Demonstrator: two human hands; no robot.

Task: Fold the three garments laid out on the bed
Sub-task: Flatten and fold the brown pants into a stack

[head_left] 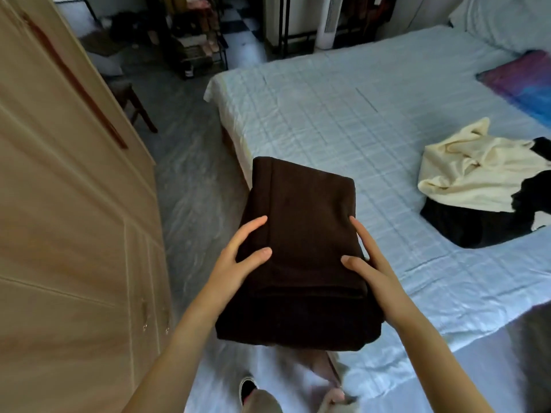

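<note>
A dark brown garment (301,234), folded into a thick rectangle, is held up over the near left corner of the bed (343,120). My left hand (238,260) grips its left edge, thumb on top and fingers underneath. On the other side my right hand (372,272) grips the right edge the same way. A cream garment (471,171) lies crumpled on the bed to the right. It rests partly on a black garment (474,225), which is also unfolded.
A tall wooden wardrobe (68,204) stands close on the left, with a narrow strip of floor between it and the bed. A purple and blue cloth (524,81) and a pillow (507,22) lie at the far right. A shoe rack (193,40) stands beyond.
</note>
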